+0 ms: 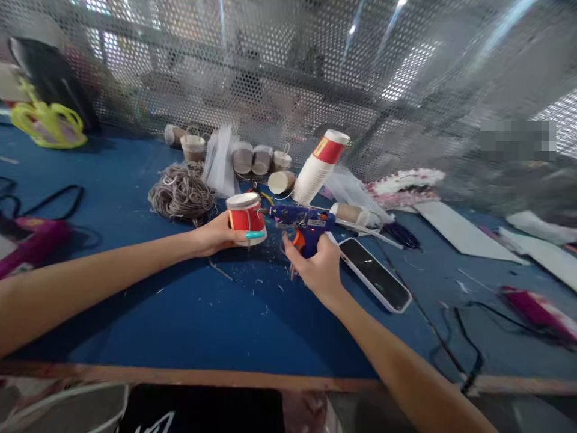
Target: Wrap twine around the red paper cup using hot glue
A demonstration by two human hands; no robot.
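The right hand (318,264) is closing around a blue glue gun (306,225), aiming its nozzle at the red paper cup (246,219) just beside it; the left hand (216,236) is clamping that cup, fingers curled around it. Gluing at the cup seems under way, apparently calling for a steady nozzle. Beyond the left hand, grey yarn (181,191) is lying on the blue counter (216,325).

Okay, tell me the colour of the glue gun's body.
The glue gun is dark blue, clearest in the head view.
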